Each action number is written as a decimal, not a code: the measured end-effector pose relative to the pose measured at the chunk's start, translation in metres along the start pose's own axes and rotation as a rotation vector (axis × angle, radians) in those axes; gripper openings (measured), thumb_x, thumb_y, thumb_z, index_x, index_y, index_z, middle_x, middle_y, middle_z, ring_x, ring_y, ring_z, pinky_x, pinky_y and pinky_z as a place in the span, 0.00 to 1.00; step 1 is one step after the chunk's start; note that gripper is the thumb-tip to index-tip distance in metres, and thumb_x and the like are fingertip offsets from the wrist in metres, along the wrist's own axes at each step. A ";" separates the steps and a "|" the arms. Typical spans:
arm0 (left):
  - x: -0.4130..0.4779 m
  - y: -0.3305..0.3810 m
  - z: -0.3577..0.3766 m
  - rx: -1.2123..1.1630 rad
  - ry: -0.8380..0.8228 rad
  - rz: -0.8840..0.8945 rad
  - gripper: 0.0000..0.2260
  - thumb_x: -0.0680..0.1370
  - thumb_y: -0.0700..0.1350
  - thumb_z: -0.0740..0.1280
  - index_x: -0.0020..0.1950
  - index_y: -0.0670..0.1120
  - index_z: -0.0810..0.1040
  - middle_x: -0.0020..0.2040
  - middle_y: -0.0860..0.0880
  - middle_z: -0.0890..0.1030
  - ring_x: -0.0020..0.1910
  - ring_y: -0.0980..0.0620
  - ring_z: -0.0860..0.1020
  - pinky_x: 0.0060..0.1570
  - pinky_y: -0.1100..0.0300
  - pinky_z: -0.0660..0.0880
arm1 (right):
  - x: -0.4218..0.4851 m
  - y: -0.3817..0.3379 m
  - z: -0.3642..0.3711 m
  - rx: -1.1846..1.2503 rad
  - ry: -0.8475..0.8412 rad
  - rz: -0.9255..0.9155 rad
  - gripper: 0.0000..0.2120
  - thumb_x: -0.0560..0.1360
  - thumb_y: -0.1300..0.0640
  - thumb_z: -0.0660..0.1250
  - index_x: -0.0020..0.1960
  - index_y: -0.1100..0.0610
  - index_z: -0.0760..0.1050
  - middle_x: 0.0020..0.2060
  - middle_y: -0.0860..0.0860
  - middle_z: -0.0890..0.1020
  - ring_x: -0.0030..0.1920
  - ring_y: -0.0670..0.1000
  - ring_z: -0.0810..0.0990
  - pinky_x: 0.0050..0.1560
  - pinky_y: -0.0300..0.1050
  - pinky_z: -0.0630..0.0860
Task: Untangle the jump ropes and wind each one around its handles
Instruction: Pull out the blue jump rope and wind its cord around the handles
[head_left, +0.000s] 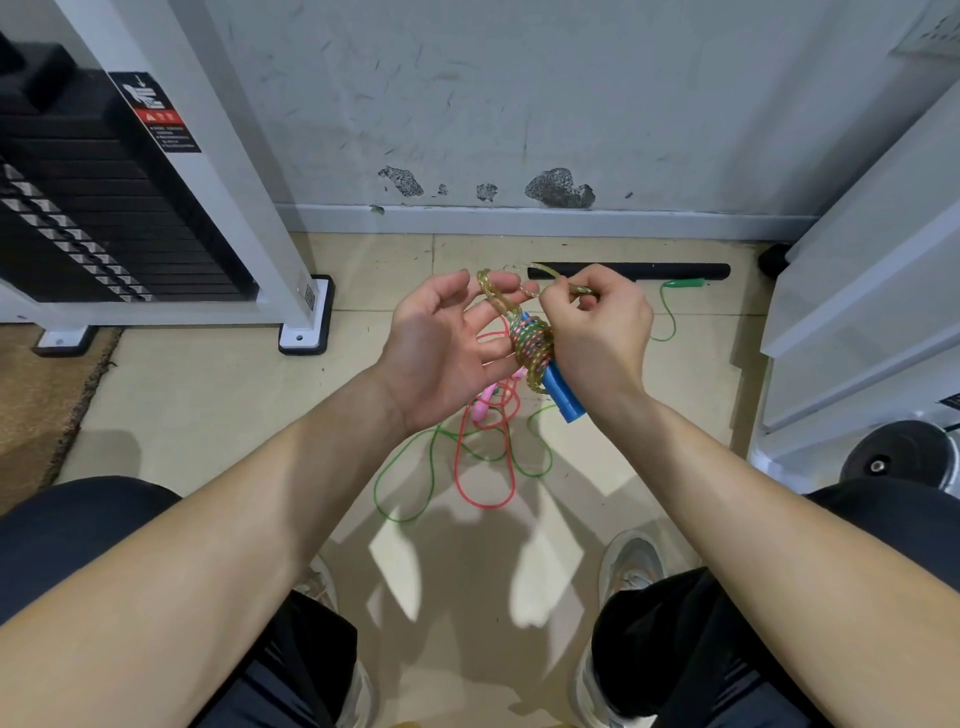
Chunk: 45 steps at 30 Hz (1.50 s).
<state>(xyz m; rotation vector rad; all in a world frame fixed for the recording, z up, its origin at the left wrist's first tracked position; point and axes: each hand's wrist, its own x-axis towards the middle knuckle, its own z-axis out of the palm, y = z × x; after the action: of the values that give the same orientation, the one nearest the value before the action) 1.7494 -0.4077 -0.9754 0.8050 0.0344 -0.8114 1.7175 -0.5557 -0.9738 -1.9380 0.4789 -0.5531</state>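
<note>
Blue handles (563, 395) hang between my hands, with a glittery yellow rope (532, 343) coiled round their upper part. My right hand (597, 332) grips the handles and pinches the rope's loose end near its fingertips. A loop of that rope runs over the fingers of my left hand (441, 348), which are spread apart, palm turned up. On the floor below lie a red rope (485, 467) with pink handles (483, 402) and a green rope (415, 483), tangled together. One green handle (683, 283) lies farther back on the right.
A black foam bar (628, 271) lies along the wall. A weight stack machine (104, 208) with white frame stands left, white equipment (857, 322) and a black weight plate (898, 457) right. My knees and shoes are at the bottom.
</note>
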 end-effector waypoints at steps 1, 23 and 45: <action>0.000 0.000 0.000 0.010 -0.005 -0.005 0.18 0.82 0.53 0.55 0.59 0.43 0.76 0.66 0.43 0.78 0.61 0.37 0.71 0.71 0.41 0.62 | 0.000 0.000 0.000 -0.002 -0.011 -0.001 0.14 0.73 0.56 0.68 0.31 0.58 0.70 0.22 0.45 0.65 0.28 0.46 0.63 0.29 0.38 0.60; -0.002 0.013 -0.008 0.421 0.094 0.096 0.12 0.83 0.35 0.59 0.63 0.42 0.78 0.49 0.48 0.75 0.32 0.52 0.65 0.62 0.35 0.74 | -0.006 0.000 0.002 0.039 -0.211 0.011 0.11 0.78 0.59 0.63 0.50 0.51 0.85 0.43 0.41 0.84 0.42 0.37 0.79 0.47 0.31 0.73; 0.001 0.014 -0.008 0.370 0.142 0.119 0.10 0.82 0.33 0.60 0.58 0.41 0.79 0.51 0.44 0.77 0.44 0.45 0.84 0.48 0.49 0.83 | 0.001 0.006 0.006 0.163 -0.307 0.062 0.07 0.79 0.58 0.69 0.42 0.49 0.80 0.30 0.43 0.80 0.32 0.43 0.77 0.37 0.42 0.74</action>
<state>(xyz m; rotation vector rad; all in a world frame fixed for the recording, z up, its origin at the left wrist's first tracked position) 1.7619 -0.3972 -0.9726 1.2022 -0.0385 -0.6545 1.7209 -0.5541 -0.9815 -1.8042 0.2869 -0.2403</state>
